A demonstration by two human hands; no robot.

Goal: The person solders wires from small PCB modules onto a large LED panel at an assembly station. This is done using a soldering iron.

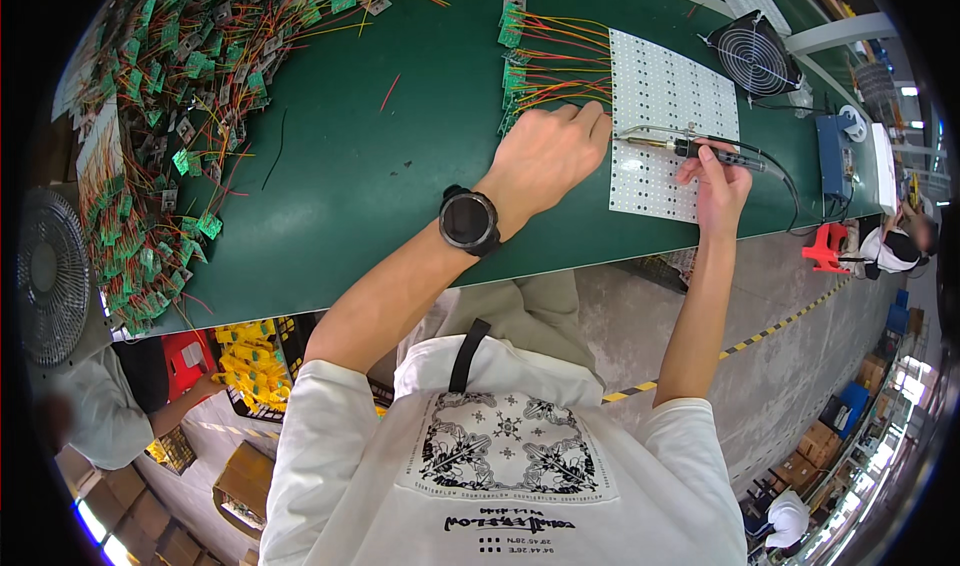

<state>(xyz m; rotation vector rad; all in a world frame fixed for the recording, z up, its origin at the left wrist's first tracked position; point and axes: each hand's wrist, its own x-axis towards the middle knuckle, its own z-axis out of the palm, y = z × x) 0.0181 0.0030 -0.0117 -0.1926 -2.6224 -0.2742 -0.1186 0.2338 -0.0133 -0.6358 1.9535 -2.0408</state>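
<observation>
A white panel [650, 181] with rows of small round dots lies on the green table. My right hand [718, 181] grips a black-handled soldering iron [685, 148] above it, the tip pointing left at the panel's left edge. A thin metal tube runs along the iron. My left hand [550, 156], with a black watch [468, 220] on its wrist, is closed beside that same edge, close to the tip; what its fingers pinch is hidden. Beyond it, small green circuit boards [512, 71] stand in a column, their red and yellow wires [570, 63] reaching the panel.
A big heap of wired circuit boards [190, 61] covers the table's left end. At the back right are a black fan [752, 54] and a blue box [833, 156] with a solder spool [852, 124]. A co-worker [110, 406] sits at lower left by a crate of yellow parts [250, 361].
</observation>
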